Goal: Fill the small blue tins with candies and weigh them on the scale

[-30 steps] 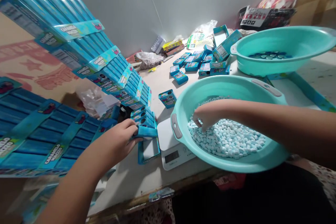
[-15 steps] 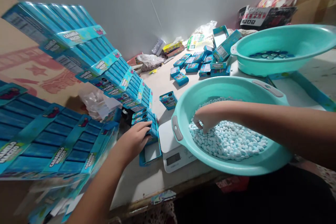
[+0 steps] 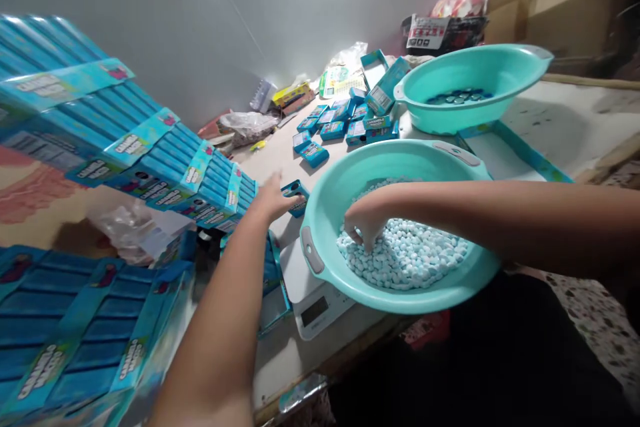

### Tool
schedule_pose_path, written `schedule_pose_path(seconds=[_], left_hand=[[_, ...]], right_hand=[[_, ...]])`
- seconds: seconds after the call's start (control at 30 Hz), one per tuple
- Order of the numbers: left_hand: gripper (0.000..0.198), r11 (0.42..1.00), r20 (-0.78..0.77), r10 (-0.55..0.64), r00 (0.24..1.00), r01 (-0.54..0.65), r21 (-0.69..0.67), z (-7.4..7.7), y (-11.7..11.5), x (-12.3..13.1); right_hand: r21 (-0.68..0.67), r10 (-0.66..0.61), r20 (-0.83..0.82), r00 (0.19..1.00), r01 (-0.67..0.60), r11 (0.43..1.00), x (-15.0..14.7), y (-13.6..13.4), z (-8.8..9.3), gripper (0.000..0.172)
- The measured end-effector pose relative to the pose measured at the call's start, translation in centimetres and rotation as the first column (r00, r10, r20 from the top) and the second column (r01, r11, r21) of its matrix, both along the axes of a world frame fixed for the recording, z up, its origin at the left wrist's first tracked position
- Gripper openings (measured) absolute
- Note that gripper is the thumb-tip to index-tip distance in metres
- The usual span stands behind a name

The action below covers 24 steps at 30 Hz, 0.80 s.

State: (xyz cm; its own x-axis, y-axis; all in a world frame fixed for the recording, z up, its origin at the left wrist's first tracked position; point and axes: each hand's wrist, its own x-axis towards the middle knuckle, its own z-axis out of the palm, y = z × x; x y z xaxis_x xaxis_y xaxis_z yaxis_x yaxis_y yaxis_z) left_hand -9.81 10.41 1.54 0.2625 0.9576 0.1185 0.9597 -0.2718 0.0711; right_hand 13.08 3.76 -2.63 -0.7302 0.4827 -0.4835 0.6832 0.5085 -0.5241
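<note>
My right hand [image 3: 367, 221] is down in a teal basin [image 3: 320, 213] that holds a heap of small pale blue and white candies [image 3: 415, 257]; its fingers are curled into the candies. My left hand [image 3: 271, 199] reaches forward across the table and closes on a small blue candy box [image 3: 298, 193] lying just left of the basin's rim. The basin rests on a white digital scale [image 3: 313, 303] near the table's front edge.
Long blue "Caramelo Macizo" cartons are stacked on the left [image 3: 150, 160] and front left [image 3: 85, 320]. Several small blue boxes [image 3: 340, 121] lie farther back. A second teal basin [image 3: 480, 73] with dark blue pieces stands at the back right, beside a flat blue-edged tray [image 3: 505, 153].
My left hand left the small boxes by the carton stack and moved forward and right to the loose blue box by the basin. The view swung right. My right hand stayed in the candies.
</note>
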Motion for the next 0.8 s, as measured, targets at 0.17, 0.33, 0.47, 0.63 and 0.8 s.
schedule_pose_path(seconds=[0.17, 0.33, 0.47, 0.63, 0.8], left_hand=[[0.040, 0.996, -0.087, 0.031, 0.996, -0.037, -0.077, 1.4, -0.4, -0.5], [0.067, 0.981, 0.089, 0.182, 0.979, -0.187, 0.048, 5.2, -8.0, -3.6], [0.071, 0.985, 0.135, 0.156, 0.979, -0.144, -0.089, 4.2, -12.0, -3.4], [0.066, 0.963, 0.190, 0.061, 0.980, -0.008, -0.270, 1.9, -12.4, -2.8], [0.058, 0.975, 0.544, -0.070, 0.836, -0.058, 0.216, 2.9, -13.2, -5.1]], right_hand=[[0.028, 0.007, 0.020, 1.000, -0.008, 1.000, 0.3, 0.1, 0.0, 0.037], [0.025, 0.032, 0.059, 0.998, -0.034, 0.999, 0.0, 0.2, -0.1, 0.035], [0.052, 0.051, 0.080, 0.995, -0.055, 0.997, -0.2, 0.1, -0.3, 0.035], [0.100, 0.052, 0.088, 0.995, -0.060, 0.993, 0.2, -0.2, 0.0, 0.037], [0.095, 0.013, 0.139, 0.990, -0.026, 0.995, 0.4, -0.7, 1.2, 0.036]])
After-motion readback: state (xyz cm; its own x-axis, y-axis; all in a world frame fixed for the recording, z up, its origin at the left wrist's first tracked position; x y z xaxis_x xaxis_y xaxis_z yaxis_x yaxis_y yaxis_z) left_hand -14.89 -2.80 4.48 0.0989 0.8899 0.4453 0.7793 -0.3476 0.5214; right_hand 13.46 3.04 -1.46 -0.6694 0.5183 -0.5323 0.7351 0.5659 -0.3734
